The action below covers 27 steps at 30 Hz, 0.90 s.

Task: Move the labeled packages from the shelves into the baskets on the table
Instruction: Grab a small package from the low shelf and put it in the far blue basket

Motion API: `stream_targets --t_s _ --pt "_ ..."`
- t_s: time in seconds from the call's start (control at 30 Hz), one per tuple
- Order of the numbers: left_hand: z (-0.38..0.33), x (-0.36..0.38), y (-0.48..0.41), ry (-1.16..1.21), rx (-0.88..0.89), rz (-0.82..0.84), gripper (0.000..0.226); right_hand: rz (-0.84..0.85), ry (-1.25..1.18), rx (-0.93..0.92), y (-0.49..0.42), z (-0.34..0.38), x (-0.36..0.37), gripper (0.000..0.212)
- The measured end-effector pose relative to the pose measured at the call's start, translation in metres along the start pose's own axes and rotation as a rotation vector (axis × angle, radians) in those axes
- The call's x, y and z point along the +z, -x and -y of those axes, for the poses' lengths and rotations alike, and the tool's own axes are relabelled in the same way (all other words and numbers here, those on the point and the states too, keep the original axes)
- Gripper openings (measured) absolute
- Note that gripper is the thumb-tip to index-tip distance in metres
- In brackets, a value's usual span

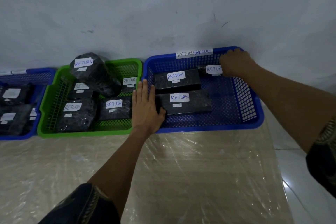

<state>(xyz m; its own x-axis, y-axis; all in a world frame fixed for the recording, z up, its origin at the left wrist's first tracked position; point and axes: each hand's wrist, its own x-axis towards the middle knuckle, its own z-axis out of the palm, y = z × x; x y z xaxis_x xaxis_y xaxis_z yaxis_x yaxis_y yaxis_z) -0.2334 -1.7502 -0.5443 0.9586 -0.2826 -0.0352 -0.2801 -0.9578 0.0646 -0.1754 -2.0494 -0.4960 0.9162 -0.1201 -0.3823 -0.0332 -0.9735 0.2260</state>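
Scuffed grey wall (163,5) backs a bench (181,169) under crinkled clear plastic, tiled floor (291,151) at right. Blue basket (254,114) holds three RETURN packages: left hand (145,105) lies flat against the nearest package (185,102), right hand (236,63) clasps the far package (209,69).

Two bare forearms are seen, nothing worn on either wrist, no watch or rings to be made out. The left hand (145,107) and right hand (236,63) are bare too, no gloves. Short sleeves are worn: the left sleeve (85,205) is dark navy or black fabric with a pale gold, batik-like pattern, and the same print is seen on the right sleeve (325,154).
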Motion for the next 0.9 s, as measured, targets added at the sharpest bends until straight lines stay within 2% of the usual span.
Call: stream_targets --t_s 0.1,0.4,0.5,0.67,0.9 --pt "0.000 0.002 0.000 -0.005 -0.003 -0.002 0.083 0.003 -0.033 0.018 -0.002 0.001 0.006 0.046" --pt "0.001 0.003 -0.001 -0.008 0.013 0.000 0.086 -0.093 -0.034 -0.016 -0.012 -0.001 0.026 0.032" --pt "0.001 0.005 -0.002 -0.016 0.017 0.013 0.088 -0.096 -0.011 -0.029 -0.016 -0.002 0.030 0.032" --pt "0.001 0.004 0.000 -0.025 0.038 0.027 0.094 -0.088 0.099 -0.082 -0.021 -0.006 0.029 0.019" --pt "0.003 0.005 0.000 -0.025 0.043 0.016 0.101 -0.135 0.085 -0.126 -0.026 -0.009 0.039 0.023"
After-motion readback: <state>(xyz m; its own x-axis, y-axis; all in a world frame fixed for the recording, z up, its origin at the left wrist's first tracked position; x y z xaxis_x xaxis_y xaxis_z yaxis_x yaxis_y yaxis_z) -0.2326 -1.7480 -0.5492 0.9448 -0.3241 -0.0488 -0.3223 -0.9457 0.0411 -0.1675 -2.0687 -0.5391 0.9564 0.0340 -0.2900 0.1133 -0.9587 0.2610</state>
